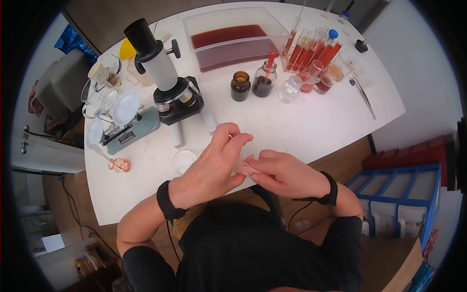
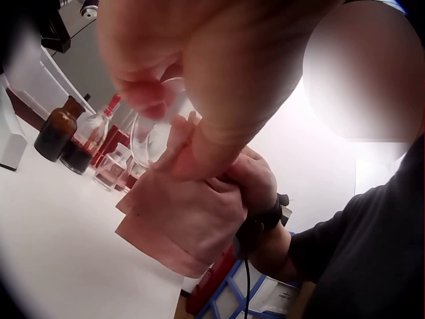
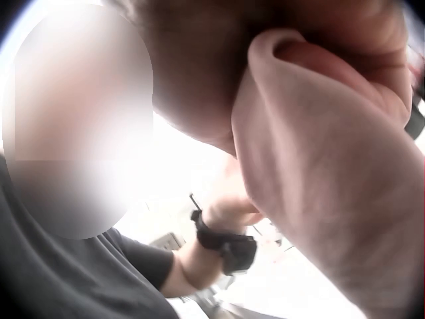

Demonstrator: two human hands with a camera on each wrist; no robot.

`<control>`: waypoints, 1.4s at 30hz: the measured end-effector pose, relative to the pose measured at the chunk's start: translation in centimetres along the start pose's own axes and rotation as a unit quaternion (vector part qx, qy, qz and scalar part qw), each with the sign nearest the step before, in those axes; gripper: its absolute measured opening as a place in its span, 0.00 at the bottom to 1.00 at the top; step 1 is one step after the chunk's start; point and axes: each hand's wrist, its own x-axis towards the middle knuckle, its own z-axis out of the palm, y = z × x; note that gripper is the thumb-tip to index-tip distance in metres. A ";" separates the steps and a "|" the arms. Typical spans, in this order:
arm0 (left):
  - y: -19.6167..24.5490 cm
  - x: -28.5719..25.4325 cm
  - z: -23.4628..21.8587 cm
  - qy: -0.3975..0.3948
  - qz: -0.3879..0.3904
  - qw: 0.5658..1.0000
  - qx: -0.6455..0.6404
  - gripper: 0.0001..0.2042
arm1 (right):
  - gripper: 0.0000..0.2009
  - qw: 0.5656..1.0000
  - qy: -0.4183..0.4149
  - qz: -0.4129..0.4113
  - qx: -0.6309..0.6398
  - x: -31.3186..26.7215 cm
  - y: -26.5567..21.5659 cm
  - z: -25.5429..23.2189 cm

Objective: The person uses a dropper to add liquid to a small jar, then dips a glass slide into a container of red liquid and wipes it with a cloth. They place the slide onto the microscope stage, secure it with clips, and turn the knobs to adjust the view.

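Observation:
A clear, shallow round dish (image 2: 141, 141) stands on edge between my hands, partly hidden by fingers. My left hand (image 1: 208, 168) pinches it, index finger at the upper rim and thumb low by the cloth. A pale pink cloth (image 2: 179, 216) hangs in folds from my right hand (image 1: 282, 173), which grips it bunched at the dish's lower side. Seen from the right wrist, the cloth (image 3: 332, 166) fills much of the view and curls over the fingers. Both hands are at the table's front edge. Left of them lies another clear round dish (image 1: 185, 161).
A microscope (image 1: 168, 80) and a balance (image 1: 130, 134) stand left, with a small flask (image 1: 119, 165) in front. Behind are a tub of dark red liquid (image 1: 233, 61), a brown bottle (image 1: 240, 87), a dropper bottle (image 1: 264, 82) and racked test tubes (image 1: 309, 51). Tweezers (image 1: 364, 97) lie right.

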 end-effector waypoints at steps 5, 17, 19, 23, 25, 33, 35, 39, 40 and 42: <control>0.3 -0.2 -0.4 -0.006 0.044 0.999 -0.025 0.32 | 0.14 0.898 -0.115 0.147 0.399 -1.0 0.5 -0.9; -0.7 0.3 -1.0 -0.002 -0.009 0.997 -0.072 0.33 | 0.18 0.803 0.139 0.179 0.551 -7.2 4.4 -4.3; -1.6 0.5 0.0 -0.033 -0.051 0.998 -0.032 0.34 | 0.19 0.776 0.180 0.188 0.575 -7.8 4.5 -4.9; -2.9 0.9 2.1 -0.081 -0.039 0.994 0.068 0.32 | 0.20 0.767 0.210 0.162 0.584 -9.0 5.3 -5.2; -3.2 1.0 2.6 -0.089 -0.028 0.993 0.076 0.30 | 0.21 0.787 0.219 0.154 0.556 -9.1 4.8 -5.2; -4.5 0.8 2.8 -0.075 -0.030 0.992 0.102 0.33 | 0.17 0.891 0.307 0.226 0.246 -9.4 5.1 -7.6; -4.4 0.7 2.8 -0.074 -0.026 0.992 0.103 0.34 | 0.15 0.917 0.310 0.204 -0.149 -9.1 4.9 -8.4; -3.3 0.8 2.5 -0.078 -0.023 0.991 0.109 0.34 | 0.15 0.790 0.370 0.137 -0.469 -7.2 3.9 -8.7; -2.9 0.8 2.3 -0.079 -0.021 0.990 0.111 0.34 | 0.13 0.775 0.376 0.113 -0.495 -6.7 3.9 -8.4; -2.2 0.6 1.8 -0.098 -0.030 0.989 0.102 0.36 | 0.12 0.799 0.333 0.116 -0.487 -5.8 3.6 -6.6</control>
